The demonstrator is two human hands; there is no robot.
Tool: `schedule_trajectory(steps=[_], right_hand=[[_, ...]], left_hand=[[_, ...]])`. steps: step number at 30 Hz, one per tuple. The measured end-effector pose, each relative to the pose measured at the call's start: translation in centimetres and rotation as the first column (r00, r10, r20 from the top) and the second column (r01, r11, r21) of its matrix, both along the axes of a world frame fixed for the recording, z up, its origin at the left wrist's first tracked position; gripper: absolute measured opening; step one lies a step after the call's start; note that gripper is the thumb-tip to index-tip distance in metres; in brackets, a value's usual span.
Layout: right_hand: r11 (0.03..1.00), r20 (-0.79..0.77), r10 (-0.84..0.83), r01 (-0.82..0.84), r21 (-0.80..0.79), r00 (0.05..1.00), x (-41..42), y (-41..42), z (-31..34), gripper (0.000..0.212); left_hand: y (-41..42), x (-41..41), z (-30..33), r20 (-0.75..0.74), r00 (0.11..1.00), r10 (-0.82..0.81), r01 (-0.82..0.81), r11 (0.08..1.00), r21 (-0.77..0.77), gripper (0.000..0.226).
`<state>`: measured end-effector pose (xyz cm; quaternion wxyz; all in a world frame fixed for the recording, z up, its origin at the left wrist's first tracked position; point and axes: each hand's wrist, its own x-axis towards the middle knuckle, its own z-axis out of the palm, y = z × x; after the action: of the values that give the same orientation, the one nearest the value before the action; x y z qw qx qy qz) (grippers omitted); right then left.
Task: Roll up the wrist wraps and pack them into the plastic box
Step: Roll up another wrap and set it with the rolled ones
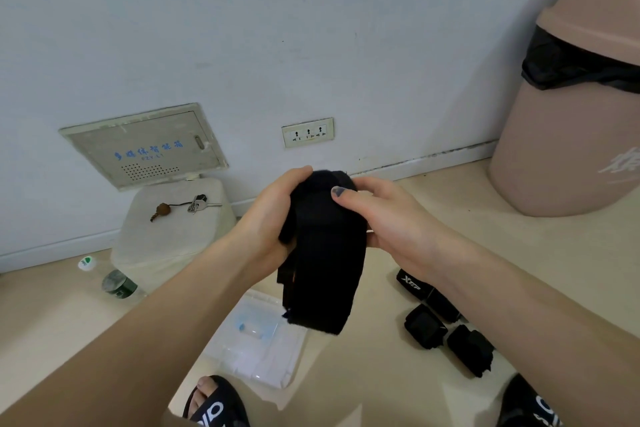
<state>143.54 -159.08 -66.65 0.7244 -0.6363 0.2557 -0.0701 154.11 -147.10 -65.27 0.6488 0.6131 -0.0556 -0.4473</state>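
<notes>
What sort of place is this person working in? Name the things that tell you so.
Probably a room in a home or dormitory, down at floor level. A wall socket sits low on a painted wall, a lined bin stands on the tiled floor, and keys lie on a small stool.

A big pink bin [568, 122] with a black bag in it stands by the white wall [242, 28], which has a plug socket [308, 132] and a grey panel door [143, 146], and keys [197, 203] lie on a white stool [173, 226] near a lying bottle [110, 279].
</notes>
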Motion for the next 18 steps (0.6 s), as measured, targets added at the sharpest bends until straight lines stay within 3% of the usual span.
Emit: schedule_trajectory(steps=[6,11,18], right_hand=[[0.996,0.028,-0.079,0.078,0.041,0.996,-0.2,-0.4,0.1,0.03],[0.991,0.058,-0.087,0.093,-0.099,0.994,-0.7,-0.7,0.4,0.067],[0.956,0.133,-0.007,0.045,-0.289,0.991,-0.7,-0.7,0.2,0.051]], left_hand=[[0.1,-0.3,-0.6,0.171,0.984,-0.049,0.047,0.999,0.015,0.024],[0.0,0.5,-0.8,0.196,0.98,-0.031,0.012,0.995,0.095,0.028],[0.2,1.1,-0.5,0.201,0.978,0.051,-0.071,0.993,0.091,0.029]])
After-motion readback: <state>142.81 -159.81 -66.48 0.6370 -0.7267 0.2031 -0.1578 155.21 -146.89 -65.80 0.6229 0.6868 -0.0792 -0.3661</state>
